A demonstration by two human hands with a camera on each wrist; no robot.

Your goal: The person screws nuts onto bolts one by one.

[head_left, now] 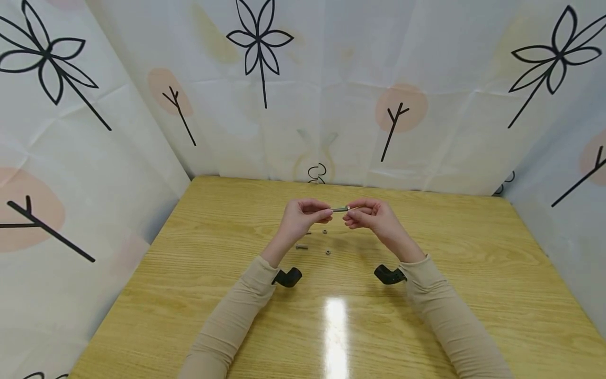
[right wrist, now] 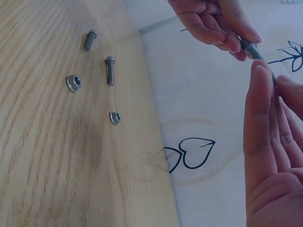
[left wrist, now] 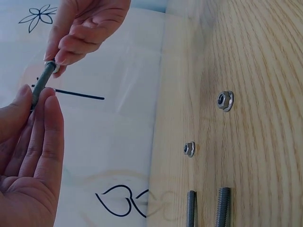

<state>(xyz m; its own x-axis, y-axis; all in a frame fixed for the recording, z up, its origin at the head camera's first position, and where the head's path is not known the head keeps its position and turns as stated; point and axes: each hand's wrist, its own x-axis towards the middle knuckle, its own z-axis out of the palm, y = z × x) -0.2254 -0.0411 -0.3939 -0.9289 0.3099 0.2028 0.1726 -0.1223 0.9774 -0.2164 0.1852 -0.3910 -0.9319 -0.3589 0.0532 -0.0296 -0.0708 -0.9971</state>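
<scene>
Above the table, a grey metal bolt [head_left: 340, 210] spans the gap between the two hands. My left hand [head_left: 306, 217] pinches one end of it between thumb and fingers; in the right wrist view a thicker, head-like end [right wrist: 247, 46] shows at those fingertips. At the opposite end my right hand [head_left: 371, 217] pinches a small nut [left wrist: 55, 66] around the bolt, largely covered by the fingertips. How far the nut sits along the thread is hidden. Both hands are raised, palms turned inward.
Beneath the hands lie a larger flange nut [left wrist: 225, 100], a smaller flange nut [left wrist: 189, 149] and two loose bolts [right wrist: 90, 40] [right wrist: 110, 71] on the wooden table [head_left: 189, 316]. Printed cloth [head_left: 331, 105] stands behind the table's far edge. Each wrist carries a black mount [head_left: 290, 277].
</scene>
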